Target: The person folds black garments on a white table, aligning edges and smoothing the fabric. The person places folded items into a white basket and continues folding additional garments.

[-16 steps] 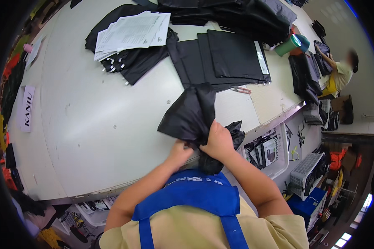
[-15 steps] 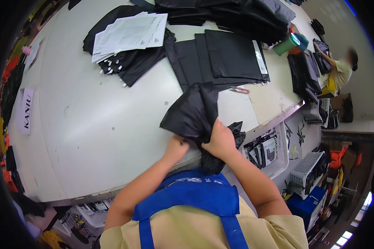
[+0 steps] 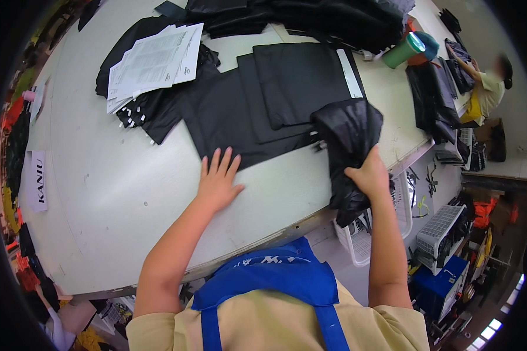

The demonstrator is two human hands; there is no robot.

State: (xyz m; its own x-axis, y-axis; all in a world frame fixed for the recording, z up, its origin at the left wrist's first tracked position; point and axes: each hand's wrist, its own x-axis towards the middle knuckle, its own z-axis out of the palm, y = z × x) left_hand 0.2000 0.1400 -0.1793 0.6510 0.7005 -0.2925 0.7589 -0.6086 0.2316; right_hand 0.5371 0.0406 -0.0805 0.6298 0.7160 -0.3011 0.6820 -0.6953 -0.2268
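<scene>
My right hand (image 3: pixel 370 175) grips a bunched, shiny black fabric piece (image 3: pixel 352 131) at the table's near edge, fingers partly hidden behind it. Its upper part lies over the corner of the flat black fabric pieces (image 3: pixel 301 85), while the lower end hangs past the edge. My left hand (image 3: pixel 216 184) rests open on the white table (image 3: pixel 123 222), fingers spread, tips at the near edge of the lowest flat piece. Those flat pieces overlap in a stack, with a white strip (image 3: pixel 349 73) along the right side of the top one.
Printed papers (image 3: pixel 155 64) lie on a black fabric heap at the far left. More black fabric (image 3: pixel 334 23) lines the back. A green tumbler (image 3: pixel 403 51) stands at the far right. Below the edge sits a white basket (image 3: pixel 362 248). Another person (image 3: pixel 487 90) works beyond.
My left hand has let go of the bunched fabric and moved left onto the table. My right hand has carried the fabric to the right. The thread snips seen earlier are now mostly hidden.
</scene>
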